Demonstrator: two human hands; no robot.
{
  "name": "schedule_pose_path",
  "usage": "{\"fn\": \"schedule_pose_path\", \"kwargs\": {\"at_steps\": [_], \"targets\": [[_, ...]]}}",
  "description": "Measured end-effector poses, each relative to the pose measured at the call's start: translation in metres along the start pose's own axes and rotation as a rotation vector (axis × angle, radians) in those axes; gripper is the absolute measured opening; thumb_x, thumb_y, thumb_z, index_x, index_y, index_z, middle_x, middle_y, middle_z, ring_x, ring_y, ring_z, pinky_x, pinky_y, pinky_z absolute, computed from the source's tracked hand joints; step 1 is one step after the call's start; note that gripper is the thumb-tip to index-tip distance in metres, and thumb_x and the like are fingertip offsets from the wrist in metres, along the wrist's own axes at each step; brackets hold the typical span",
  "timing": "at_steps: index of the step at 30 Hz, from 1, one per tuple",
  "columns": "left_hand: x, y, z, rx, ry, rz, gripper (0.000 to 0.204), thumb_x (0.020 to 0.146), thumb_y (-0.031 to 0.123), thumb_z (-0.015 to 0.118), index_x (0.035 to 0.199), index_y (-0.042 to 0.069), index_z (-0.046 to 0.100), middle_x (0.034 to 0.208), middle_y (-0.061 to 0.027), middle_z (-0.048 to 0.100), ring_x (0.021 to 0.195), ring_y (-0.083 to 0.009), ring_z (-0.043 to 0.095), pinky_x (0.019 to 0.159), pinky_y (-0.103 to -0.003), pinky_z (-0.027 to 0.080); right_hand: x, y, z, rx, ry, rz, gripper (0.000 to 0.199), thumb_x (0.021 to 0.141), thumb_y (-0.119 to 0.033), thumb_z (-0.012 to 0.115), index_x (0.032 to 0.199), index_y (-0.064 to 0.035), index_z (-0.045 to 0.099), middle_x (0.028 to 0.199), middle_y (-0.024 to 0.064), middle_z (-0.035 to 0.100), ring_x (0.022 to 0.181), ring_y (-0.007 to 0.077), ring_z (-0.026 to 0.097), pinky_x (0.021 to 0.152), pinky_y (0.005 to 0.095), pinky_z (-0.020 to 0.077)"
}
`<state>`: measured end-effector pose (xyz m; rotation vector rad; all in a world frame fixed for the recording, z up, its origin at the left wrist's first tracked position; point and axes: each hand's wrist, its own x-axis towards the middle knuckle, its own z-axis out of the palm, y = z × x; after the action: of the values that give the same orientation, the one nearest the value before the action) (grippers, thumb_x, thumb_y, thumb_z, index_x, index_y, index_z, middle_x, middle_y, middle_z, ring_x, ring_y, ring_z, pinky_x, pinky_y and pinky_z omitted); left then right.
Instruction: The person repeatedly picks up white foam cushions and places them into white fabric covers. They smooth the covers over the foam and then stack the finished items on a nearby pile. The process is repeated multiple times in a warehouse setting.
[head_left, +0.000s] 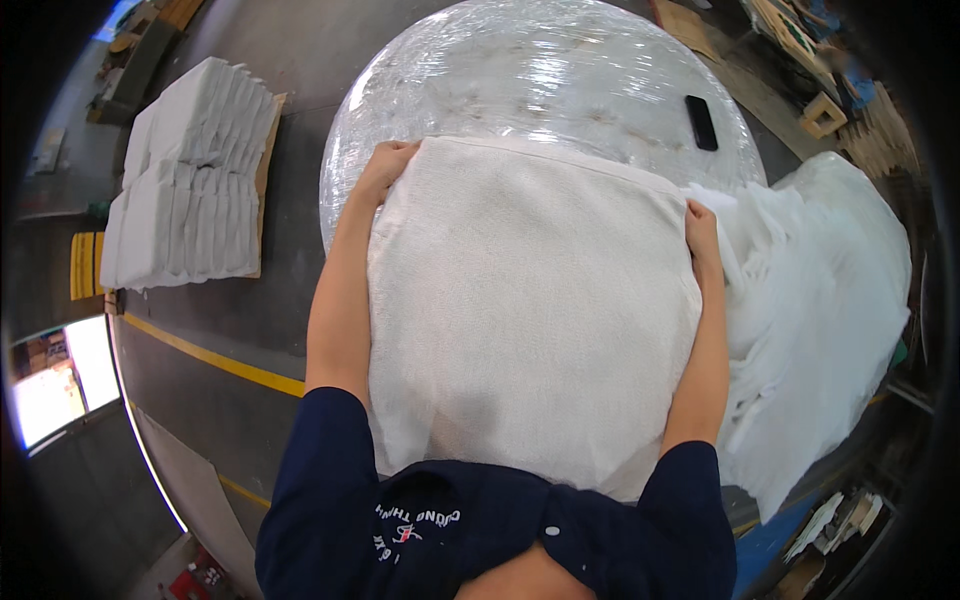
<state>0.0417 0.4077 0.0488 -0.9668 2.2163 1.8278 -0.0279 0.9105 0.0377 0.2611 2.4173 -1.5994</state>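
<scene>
A large off-white fabric cushion cover spreads between my arms, reaching from my chest to the plastic-wrapped round surface ahead. My left hand is closed on its far left corner. At the far right corner my right hand grips the cover's edge, fingers curled round it. Both forearms run along its sides. Whether anything fills the cover cannot be made out. Just right of my right hand lies a heap of white fluffy sheets.
A round surface wrapped in clear film lies ahead, with a black phone on its right part. Stacked white folded pieces stand at the left. A yellow floor line crosses the grey floor. Wooden pieces are at the far right.
</scene>
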Motion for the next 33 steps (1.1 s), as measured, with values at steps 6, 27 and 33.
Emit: {"fn": "schedule_pose_path", "kwargs": {"at_steps": [6, 27, 33], "targets": [[0.004, 0.003, -0.001, 0.315, -0.005, 0.134, 0.047, 0.086, 0.038, 0.073, 0.085, -0.009, 0.073, 0.08, -0.0216, 0.072, 0.076, -0.0259, 0.072, 0.066, -0.037, 0.057, 0.0, -0.004, -0.004, 0.1, -0.261, 0.166, 0.025, 0.095, -0.015, 0.062, 0.109, 0.0039, 0.07, 0.092, 0.0061, 0.07, 0.077, 0.0109, 0.061, 0.071, 0.0275, 0.0507], [-0.005, 0.009, 0.0, 0.504, 0.002, 0.282, 0.058, 0.093, 0.046, 0.064, 0.09, -0.011, 0.073, 0.079, -0.0216, 0.071, 0.078, -0.0248, 0.07, 0.071, -0.041, 0.053, 0.024, 0.023, -0.017, -0.182, -0.239, -0.159, 0.046, 0.103, -0.036, 0.048, 0.117, 0.0039, 0.066, 0.109, 0.0099, 0.069, 0.096, 0.016, 0.061, 0.087, 0.0324, 0.0492], [-0.046, -0.038, -0.04, 0.385, 0.038, 0.112, 0.058, 0.095, 0.048, 0.061, 0.081, -0.007, 0.073, 0.072, -0.0177, 0.069, 0.07, -0.0199, 0.064, 0.068, -0.039, 0.051, -0.001, -0.019, -0.006, 0.054, -0.12, 0.064, 0.032, 0.096, -0.025, 0.059, 0.102, 0.0039, 0.071, 0.094, 0.006, 0.071, 0.082, 0.0109, 0.059, 0.076, 0.0293, 0.0491]]}}
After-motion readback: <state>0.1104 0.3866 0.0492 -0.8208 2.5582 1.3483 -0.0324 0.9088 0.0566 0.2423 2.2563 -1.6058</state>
